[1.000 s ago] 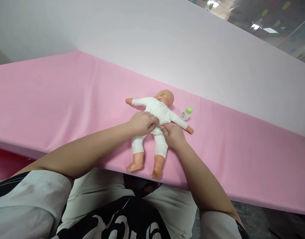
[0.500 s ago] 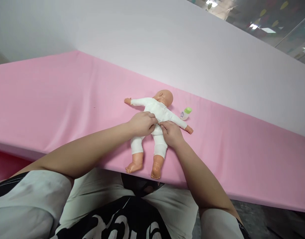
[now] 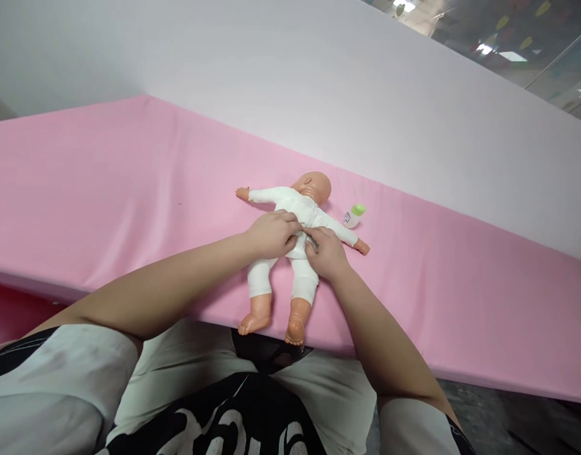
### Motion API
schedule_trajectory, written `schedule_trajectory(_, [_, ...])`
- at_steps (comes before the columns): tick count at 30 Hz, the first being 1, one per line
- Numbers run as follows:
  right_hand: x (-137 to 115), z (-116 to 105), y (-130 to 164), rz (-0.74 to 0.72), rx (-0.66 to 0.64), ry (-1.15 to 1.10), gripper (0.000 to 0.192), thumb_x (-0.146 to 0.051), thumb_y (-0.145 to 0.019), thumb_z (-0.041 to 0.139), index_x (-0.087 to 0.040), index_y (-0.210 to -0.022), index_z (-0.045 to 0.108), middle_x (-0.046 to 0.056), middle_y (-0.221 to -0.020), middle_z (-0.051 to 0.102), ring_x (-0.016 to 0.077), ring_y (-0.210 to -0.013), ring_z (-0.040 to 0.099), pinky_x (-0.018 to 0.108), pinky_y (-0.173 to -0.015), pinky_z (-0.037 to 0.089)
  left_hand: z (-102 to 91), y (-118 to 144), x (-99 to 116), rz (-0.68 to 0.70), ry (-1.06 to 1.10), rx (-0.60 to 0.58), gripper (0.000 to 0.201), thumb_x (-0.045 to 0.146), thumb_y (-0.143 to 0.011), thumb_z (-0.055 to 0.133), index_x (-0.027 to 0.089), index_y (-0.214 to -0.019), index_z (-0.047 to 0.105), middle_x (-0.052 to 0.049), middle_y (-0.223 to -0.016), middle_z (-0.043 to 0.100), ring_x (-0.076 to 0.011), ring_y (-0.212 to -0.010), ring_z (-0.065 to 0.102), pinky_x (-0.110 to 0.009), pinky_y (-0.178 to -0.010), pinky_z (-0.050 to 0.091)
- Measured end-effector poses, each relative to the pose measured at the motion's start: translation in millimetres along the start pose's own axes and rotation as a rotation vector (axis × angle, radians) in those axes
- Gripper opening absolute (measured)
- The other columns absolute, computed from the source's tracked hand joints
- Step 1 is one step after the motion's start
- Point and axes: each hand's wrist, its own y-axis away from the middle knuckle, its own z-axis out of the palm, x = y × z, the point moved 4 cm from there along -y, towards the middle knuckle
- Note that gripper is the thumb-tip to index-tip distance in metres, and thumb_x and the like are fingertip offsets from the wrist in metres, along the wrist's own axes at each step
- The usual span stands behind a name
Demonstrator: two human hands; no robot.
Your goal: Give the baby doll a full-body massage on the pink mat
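Left hand: our left hand lay curled on the belly of the bald plastic baby doll in a white knit romper, fingertips pinching the cloth at the front seam.
Right hand: our right hand met it from the other side, fingers closed on the same strip of romper, the two hands touching at the fingertips.
Change: over the last second we noted both hands creeping slightly up the doll's torso, from the waist toward the chest; the doll itself hardly shifted.
Reading: we judged the work along the romper's front to be moving upward, the lower part done.
Doll: it lay face up on the pink fabric-covered table, arms spread, bare feet at the near edge.
Beside: a small white bottle with a green cap rested near the doll's arm, apart from it.
Beyond: a pale grey wall panel.
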Motion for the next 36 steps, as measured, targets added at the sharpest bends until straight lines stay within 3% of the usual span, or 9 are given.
schedule_trajectory(4, [1.1, -2.0, -1.3, -0.005, -0.073, -0.086, 0.041, -0.014, -0.088, 0.056, -0.02, -0.124, 0.076, 0.007, -0.122, 0.077, 0.0267, -0.117, 0.069, 0.043, -0.111, 0.052, -6.0, -1.1, -7.8, -0.085, 0.108, -0.061, 0.034, 0.029, -0.085, 0.059, 0.021, -0.112, 0.078, -0.006, -0.109, 0.078, -0.0273, -0.096, 0.07, -0.038, -0.075, 0.048])
schedule_trajectory(7, [-2.7, -7.3, 0.6, -0.025, -0.077, -0.162, 0.035, -0.014, -0.093, 0.052, -0.024, -0.114, 0.078, 0.003, -0.115, 0.079, 0.0229, -0.11, 0.072, 0.039, -0.104, 0.056, -14.2, -0.5, -9.9, -0.143, 0.199, -0.095, 0.03, 0.041, -0.091, 0.058, 0.021, -0.097, 0.08, -0.003, -0.085, 0.077, -0.0215, -0.073, 0.067, -0.035, -0.066, 0.042])
schedule_trajectory(10, [-7.4, -9.0, 2.1, -0.047, -0.051, -0.169, 0.029, -0.018, -0.098, 0.052, -0.025, -0.11, 0.078, 0.002, -0.11, 0.08, 0.0221, -0.103, 0.073, 0.037, -0.098, 0.057, -17.8, 0.2, -8.9, -0.166, 0.225, -0.093, 0.042, 0.048, -0.099, 0.05, 0.019, -0.085, 0.078, -0.003, -0.073, 0.073, -0.0195, -0.066, 0.063, -0.035, -0.064, 0.041])
schedule_trajectory(15, [-5.1, -6.0, 2.1, -0.075, 0.141, -0.056, 0.017, -0.021, -0.094, 0.062, -0.024, -0.099, 0.077, 0.005, -0.094, 0.079, 0.0261, -0.092, 0.071, 0.043, -0.091, 0.057, -14.4, 1.2, 2.2, 0.018, 0.016, 0.094, 0.026, 0.031, -0.095, 0.055, 0.02, -0.092, 0.078, -0.007, -0.089, 0.075, -0.0256, -0.087, 0.068, -0.041, -0.081, 0.049])
schedule_trajectory(18, [-1.0, -6.3, 2.6, -0.111, 0.298, -0.027, 0.018, -0.023, -0.095, 0.062, -0.022, -0.105, 0.076, 0.008, -0.099, 0.079, 0.0281, -0.098, 0.07, 0.045, -0.096, 0.056, -9.9, 1.9, 8.3, 0.097, -0.037, 0.163, 0.026, 0.029, -0.097, 0.054, 0.019, -0.101, 0.078, -0.01, -0.098, 0.074, -0.0281, -0.098, 0.067, -0.044, -0.09, 0.05])
schedule_trajectory(20, [1.4, -3.7, 1.0, -0.108, 0.28, -0.02, 0.023, -0.022, -0.095, 0.061, -0.02, -0.113, 0.076, 0.01, -0.109, 0.079, 0.0296, -0.106, 0.069, 0.047, -0.101, 0.054, -6.1, 0.7, 9.4, 0.091, -0.033, 0.135, 0.027, 0.028, -0.097, 0.054, 0.019, -0.106, 0.078, -0.011, -0.103, 0.073, -0.0287, -0.101, 0.066, -0.045, -0.093, 0.051])
schedule_trajectory(26, [4.2, 6.7, -6.5, -0.031, 0.025, -0.038, 0.03, -0.022, -0.097, 0.057, -0.021, -0.12, 0.076, 0.01, -0.117, 0.079, 0.0304, -0.111, 0.07, 0.049, -0.103, 0.055, 3.5, -4.5, 4.3, 0.01, 0.005, -0.049, 0.028, 0.031, -0.096, 0.054, 0.017, -0.104, 0.077, -0.01, -0.098, 0.07, -0.0277, -0.097, 0.065, -0.044, -0.093, 0.051])
schedule_trajectory(31, [6.2, 5.5, -4.4, -0.045, 0.069, -0.044, 0.031, -0.023, -0.096, 0.059, -0.021, -0.122, 0.075, 0.01, -0.118, 0.078, 0.031, -0.111, 0.069, 0.05, -0.105, 0.054, 3.5, -2.5, 4.9, 0.041, 0.017, 0.011, 0.029, 0.03, -0.096, 0.054, 0.017, -0.109, 0.076, -0.012, -0.104, 0.069, -0.0293, -0.103, 0.062, -0.046, -0.099, 0.05])
schedule_trajectory(36, [11.7, 2.4, 0.0, -0.053, 0.248, -0.016, 0.033, -0.026, -0.095, 0.061, -0.02, -0.124, 0.074, 0.013, -0.12, 0.076, 0.0332, -0.115, 0.066, 0.053, -0.108, 0.051, 4.2, 1.5, 8.3, 0.081, 0.0, 0.117, 0.037, 0.028, -0.098, 0.052, 0.012, -0.126, 0.071, -0.018, -0.129, 0.065, -0.0338, -0.121, 0.056, -0.049, -0.109, 0.045])
